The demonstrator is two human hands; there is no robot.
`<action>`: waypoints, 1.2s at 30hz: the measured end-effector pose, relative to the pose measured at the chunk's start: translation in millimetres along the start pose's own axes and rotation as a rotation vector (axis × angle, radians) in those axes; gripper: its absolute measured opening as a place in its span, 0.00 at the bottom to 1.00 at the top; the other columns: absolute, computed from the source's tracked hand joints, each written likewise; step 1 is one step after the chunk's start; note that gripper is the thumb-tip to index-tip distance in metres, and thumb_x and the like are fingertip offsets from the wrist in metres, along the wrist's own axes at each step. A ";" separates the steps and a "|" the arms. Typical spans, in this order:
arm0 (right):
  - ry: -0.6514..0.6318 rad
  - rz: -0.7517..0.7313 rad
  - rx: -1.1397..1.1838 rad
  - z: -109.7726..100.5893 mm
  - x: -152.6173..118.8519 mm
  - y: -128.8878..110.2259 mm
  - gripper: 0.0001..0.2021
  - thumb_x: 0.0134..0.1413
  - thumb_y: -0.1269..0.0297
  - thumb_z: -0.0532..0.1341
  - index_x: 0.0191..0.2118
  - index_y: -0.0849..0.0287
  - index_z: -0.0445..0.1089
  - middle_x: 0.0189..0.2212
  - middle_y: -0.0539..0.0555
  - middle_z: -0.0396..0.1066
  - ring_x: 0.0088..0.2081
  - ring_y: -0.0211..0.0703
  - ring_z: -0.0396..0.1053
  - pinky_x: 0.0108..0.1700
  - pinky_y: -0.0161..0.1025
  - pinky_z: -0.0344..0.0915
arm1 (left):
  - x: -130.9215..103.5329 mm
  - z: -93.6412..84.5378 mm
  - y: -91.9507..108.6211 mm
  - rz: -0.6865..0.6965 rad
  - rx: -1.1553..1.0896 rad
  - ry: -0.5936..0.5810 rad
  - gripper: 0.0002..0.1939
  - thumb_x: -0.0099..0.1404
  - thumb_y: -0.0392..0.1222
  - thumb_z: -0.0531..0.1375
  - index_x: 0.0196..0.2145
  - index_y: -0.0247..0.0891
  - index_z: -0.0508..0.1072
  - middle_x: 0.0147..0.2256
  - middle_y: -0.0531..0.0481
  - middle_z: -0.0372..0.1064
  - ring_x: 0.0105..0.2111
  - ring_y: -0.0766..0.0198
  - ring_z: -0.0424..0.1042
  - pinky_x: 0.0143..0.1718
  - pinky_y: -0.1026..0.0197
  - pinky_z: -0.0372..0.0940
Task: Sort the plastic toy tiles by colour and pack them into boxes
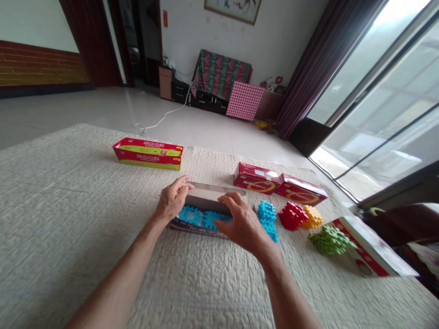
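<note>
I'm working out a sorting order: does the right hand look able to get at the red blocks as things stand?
Probably yes: the red blocks look uncovered from above. The blue stack stands between them and the right hand, but seems low enough to pass over.

Daylight, evident source the glass door (394,103) beyond the right edge of the bedspread (85,196), its top washed to white; pale sheen lies on the tiled floor (113,107) past the far edge, and the doorway (135,45) beyond is dark. Soft shade falls left of the left forearm (125,272). Wide-angle distortion slants the glass door and stretches that forearm; left hand (173,200) and right hand (243,224) fairly clear, bedspread texture smeared nearby.
</note>
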State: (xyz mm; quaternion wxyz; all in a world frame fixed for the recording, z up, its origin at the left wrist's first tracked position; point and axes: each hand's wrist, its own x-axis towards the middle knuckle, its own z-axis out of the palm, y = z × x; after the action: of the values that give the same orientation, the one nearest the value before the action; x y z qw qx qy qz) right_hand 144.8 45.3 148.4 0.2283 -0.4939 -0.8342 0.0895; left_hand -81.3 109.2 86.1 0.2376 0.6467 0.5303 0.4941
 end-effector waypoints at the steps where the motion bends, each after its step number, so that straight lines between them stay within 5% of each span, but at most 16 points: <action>1: 0.019 0.004 0.006 -3.9 -2.9 2.6 0.18 0.52 0.67 0.63 0.50 0.57 0.66 0.50 0.59 0.66 0.49 0.51 0.66 0.51 0.48 0.64 | -0.2 0.1 -0.1 -0.005 0.003 0.000 0.23 0.65 0.45 0.50 0.54 0.35 0.69 0.39 0.47 0.78 0.40 0.59 0.75 0.47 0.58 0.67; 10: 0.201 0.190 0.066 -20.1 -37.8 53.5 0.10 0.59 0.66 0.54 0.43 0.57 0.68 0.42 0.58 0.70 0.41 0.45 0.71 0.43 0.44 0.68 | -0.2 0.0 -0.6 -0.023 0.032 -0.007 0.24 0.64 0.48 0.51 0.54 0.36 0.69 0.39 0.47 0.79 0.36 0.60 0.76 0.40 0.61 0.68; 19: 0.210 0.431 0.701 -17.1 -59.4 97.0 0.14 0.58 0.52 0.55 0.42 0.56 0.67 0.37 0.54 0.71 0.41 0.43 0.72 0.37 0.41 0.73 | 0.7 0.5 -1.3 -0.068 0.060 -0.007 0.25 0.63 0.50 0.52 0.54 0.37 0.70 0.40 0.47 0.79 0.40 0.57 0.76 0.43 0.59 0.69; 23: 0.295 0.412 0.413 -29.8 -83.6 119.6 0.11 0.56 0.57 0.58 0.40 0.57 0.69 0.34 0.53 0.72 0.36 0.42 0.71 0.38 0.43 0.72 | 0.8 0.4 -4.0 -0.076 0.060 -0.012 0.26 0.63 0.52 0.52 0.54 0.38 0.70 0.40 0.47 0.79 0.40 0.57 0.77 0.41 0.59 0.69; 28: 0.129 0.309 -0.107 -27.7 -108.8 128.9 0.13 0.51 0.69 0.61 0.44 0.55 0.72 0.43 0.57 0.71 0.45 0.49 0.70 0.49 0.49 0.67 | 0.7 -0.3 -3.5 -0.078 0.069 -0.012 0.26 0.62 0.52 0.52 0.54 0.38 0.70 0.40 0.47 0.79 0.39 0.56 0.76 0.40 0.59 0.69; 36: 0.072 0.381 -0.324 -11.0 -109.1 122.9 0.10 0.56 0.70 0.59 0.44 0.55 0.72 0.42 0.57 0.69 0.44 0.48 0.69 0.46 0.43 0.66 | 0.7 -0.7 -0.8 -0.084 0.067 -0.015 0.26 0.61 0.53 0.52 0.53 0.38 0.70 0.40 0.47 0.79 0.38 0.57 0.76 0.39 0.59 0.69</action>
State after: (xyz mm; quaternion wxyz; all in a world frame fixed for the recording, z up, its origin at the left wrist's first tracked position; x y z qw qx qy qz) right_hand 290.7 11.0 80.1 0.1549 -0.6753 -0.7208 -0.0216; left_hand -82.3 109.9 86.0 0.2407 0.6350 0.5714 0.4608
